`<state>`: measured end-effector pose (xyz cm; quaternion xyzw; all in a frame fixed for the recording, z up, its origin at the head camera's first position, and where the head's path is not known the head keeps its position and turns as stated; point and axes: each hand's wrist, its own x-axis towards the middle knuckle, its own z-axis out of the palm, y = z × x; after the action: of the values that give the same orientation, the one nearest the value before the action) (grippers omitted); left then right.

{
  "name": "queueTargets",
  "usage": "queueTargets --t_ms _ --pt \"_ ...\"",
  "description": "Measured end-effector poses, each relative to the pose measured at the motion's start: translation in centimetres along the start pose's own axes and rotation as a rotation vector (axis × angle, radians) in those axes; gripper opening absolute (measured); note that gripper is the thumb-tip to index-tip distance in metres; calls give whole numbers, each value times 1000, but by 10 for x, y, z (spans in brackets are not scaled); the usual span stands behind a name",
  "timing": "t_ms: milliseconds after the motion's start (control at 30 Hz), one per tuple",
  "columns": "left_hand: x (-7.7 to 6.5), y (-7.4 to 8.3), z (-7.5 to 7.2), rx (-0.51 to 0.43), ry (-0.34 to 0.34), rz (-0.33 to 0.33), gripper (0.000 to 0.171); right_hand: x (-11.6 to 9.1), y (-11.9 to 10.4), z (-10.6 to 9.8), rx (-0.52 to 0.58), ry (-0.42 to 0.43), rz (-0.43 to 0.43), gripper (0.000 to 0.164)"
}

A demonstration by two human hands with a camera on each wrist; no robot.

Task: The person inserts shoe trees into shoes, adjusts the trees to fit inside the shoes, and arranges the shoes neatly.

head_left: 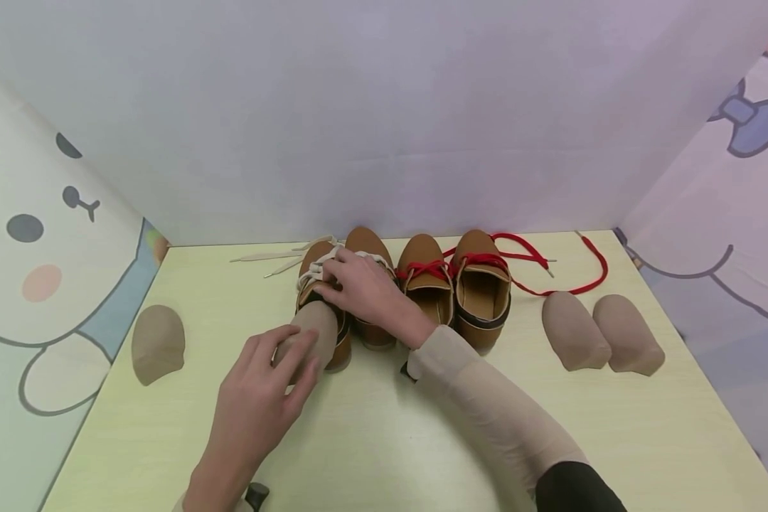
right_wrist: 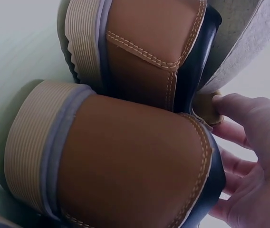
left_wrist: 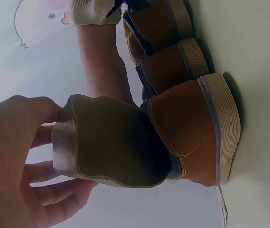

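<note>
Four-hole-free wording aside, a brown shoe with white laces point(head_left: 318, 252) stands leftmost in a row of brown shoes. My left hand point(head_left: 259, 387) grips the back edge of a grey-brown toe-shaped shoe insert point(left_wrist: 116, 142), thumb on one side and fingers on the other. The insert's front end is at the opening of this shoe, tilted; how deep it goes is hidden. Over the same shoe, my right hand point(head_left: 365, 284) pinches the tongue point(right_wrist: 207, 108) between thumb and finger. A second white-laced shoe point(head_left: 361, 240) stands close beside it, partly behind the right hand.
Two brown shoes with red laces, one nearer point(head_left: 422, 249) and one farther right point(head_left: 480, 284), stand beside the white-laced pair. A loose red lace point(head_left: 598, 259) trails right. Another insert point(head_left: 158, 341) lies at the left; two more inserts point(head_left: 576, 334) lie right. A fabric wall point(head_left: 384, 142) stands behind.
</note>
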<state>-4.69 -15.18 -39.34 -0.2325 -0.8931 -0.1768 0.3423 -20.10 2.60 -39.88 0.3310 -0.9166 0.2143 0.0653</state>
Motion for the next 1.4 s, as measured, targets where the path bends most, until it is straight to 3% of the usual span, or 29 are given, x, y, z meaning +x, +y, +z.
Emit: queueTargets --t_ms 433,800,1033,1400 --pt "8 -1 6 15 -7 9 41 0 3 -4 -170 8 -55 22" --pt "12 -4 9 26 -40 8 39 3 5 -9 -122 -46 -42 25" --pt "16 -5 9 17 -54 5 28 4 6 -12 -119 -83 -20 26" --pt "26 -6 10 34 -67 -36 36 6 8 -11 -106 -81 -20 25"
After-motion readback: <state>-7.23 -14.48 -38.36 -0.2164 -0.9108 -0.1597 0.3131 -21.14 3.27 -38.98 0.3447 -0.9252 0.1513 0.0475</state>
